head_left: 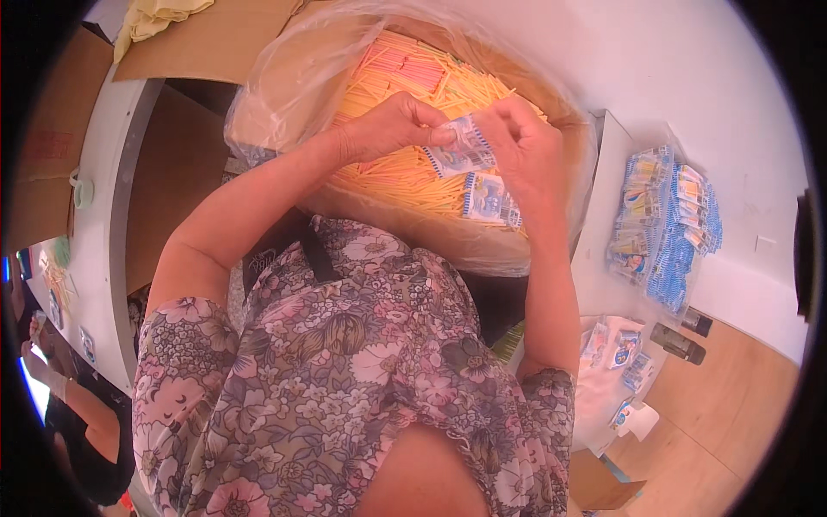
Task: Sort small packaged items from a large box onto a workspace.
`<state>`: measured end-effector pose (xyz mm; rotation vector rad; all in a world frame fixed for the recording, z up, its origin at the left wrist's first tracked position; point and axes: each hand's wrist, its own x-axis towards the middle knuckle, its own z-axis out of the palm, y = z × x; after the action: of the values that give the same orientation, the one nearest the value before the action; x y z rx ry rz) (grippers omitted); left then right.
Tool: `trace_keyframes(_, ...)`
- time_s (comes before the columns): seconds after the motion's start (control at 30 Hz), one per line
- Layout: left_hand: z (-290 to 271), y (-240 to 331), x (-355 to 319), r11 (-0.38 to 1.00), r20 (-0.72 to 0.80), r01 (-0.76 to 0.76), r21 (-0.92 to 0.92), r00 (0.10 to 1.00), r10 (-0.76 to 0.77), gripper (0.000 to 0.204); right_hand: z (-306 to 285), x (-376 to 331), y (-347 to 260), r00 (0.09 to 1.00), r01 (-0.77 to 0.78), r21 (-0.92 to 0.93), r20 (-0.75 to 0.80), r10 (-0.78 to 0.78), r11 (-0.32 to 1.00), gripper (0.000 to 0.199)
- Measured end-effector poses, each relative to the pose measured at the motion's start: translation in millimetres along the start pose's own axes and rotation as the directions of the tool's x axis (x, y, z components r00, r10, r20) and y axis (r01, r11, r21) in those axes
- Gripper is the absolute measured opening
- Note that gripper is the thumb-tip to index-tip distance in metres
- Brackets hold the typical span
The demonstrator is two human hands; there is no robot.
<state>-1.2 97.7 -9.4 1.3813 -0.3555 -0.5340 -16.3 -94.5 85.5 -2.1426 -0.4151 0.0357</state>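
Observation:
A small clear plastic packet (465, 153) with blue print and a blue-and-white edge is stretched between my two hands. My left hand (394, 125) pinches its upper left edge between thumb and fingers. On its right side, my right hand (527, 151) has its fingers closed on it. A second similar packet (489, 200) is just below, beside my right wrist; I cannot tell whether the two are joined. Beneath both hands stands a cardboard box lined with a clear plastic bag (301, 95). Many thin yellow sticks (388, 185) and some pink sticks (405, 67) fill it.
To the right, a clear bag of filled blue-edged packets (659, 224) lies on a white surface. More packets (624, 349) rest on pale pink material below it, near two dark objects (680, 343). Cardboard (202, 39) is at upper left. Another person's arm (73, 396) shows at lower left.

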Motion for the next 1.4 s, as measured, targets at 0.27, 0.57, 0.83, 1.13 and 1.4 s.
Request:
trace_keyframes(0.27,15.6,13.2,4.7,0.991,0.087,-0.047,0.129,0.996,0.035,0.023,6.5,-44.6,24.0,0.974,0.123,-0.130,-0.173,-0.145,0.984,0.019)
trace_keyframes(0.57,71.7,-2.6,42.9,0.183,0.251,-0.282,0.942,0.952,0.174,0.033,-189.5,-260.7,34.6,0.713,-0.588,0.164,-0.356,0.603,0.792,0.015)
trace_keyframes(0.83,80.3,-19.1,60.9,0.351,0.119,-0.114,0.929,0.993,0.008,0.033,-197.1,-333.4,108.9,0.706,-0.694,-0.552,-0.646,0.289,0.463,0.020)
trace_keyframes(1.13,76.5,-21.2,45.9,0.375,0.094,-0.230,0.898,0.933,0.346,0.008,-106.3,-197.7,64.9,0.855,-0.205,-0.724,-0.461,-0.240,0.659,0.032)
trace_keyframes(1.4,55.5,-4.2,16.3,0.560,0.088,-0.250,0.790,0.950,0.301,0.010,-37.9,-61.3,67.2,0.927,-0.370,0.067,0.100,0.362,0.927,0.024)
